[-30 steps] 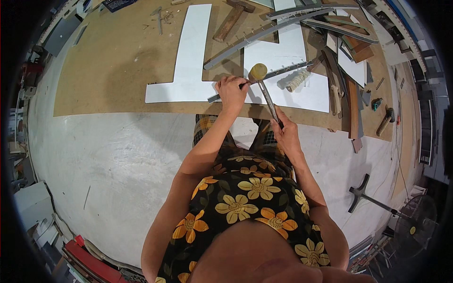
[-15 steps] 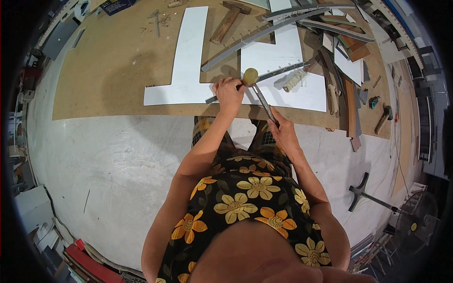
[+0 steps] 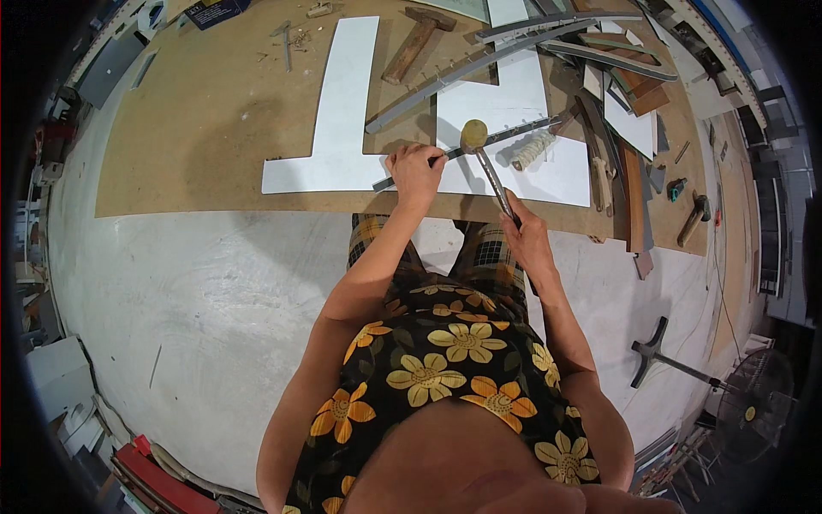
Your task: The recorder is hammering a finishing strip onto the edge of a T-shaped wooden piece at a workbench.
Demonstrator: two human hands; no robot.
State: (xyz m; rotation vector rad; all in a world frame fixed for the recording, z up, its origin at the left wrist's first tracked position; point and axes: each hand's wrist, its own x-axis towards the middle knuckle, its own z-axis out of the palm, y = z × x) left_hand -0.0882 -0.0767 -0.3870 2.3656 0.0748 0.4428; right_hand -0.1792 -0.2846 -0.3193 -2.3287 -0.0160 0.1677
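Note:
My left hand (image 3: 417, 176) is closed with its fingers around a narrow dark grey strip (image 3: 515, 132) that slants up to the right. The strip lies over white flat panels, with thin nail-like pins along its far part. My right hand (image 3: 531, 244) grips the handle of a mallet (image 3: 496, 182) with a yellowish rounded head (image 3: 473, 135). The mallet head is over the strip, right of my left fingers; whether they touch cannot be told. A white L-shaped panel (image 3: 342, 103) extends left of my hands, and a spool of white cord (image 3: 535, 151) sits to the right.
On the brown tabletop (image 3: 197, 137), a wooden-handled hammer (image 3: 415, 47) lies beyond my hands. A longer pin-studded grey strip (image 3: 411, 104) crosses the panels. Offcuts (image 3: 635, 193) pile up at the right, near another hammer (image 3: 694, 219). A fan (image 3: 753, 403) stands on the floor at right.
My right hand and the mallet have shifted to the right along the strip, away from my left fingers. My left hand stays in about the same place on the strip.

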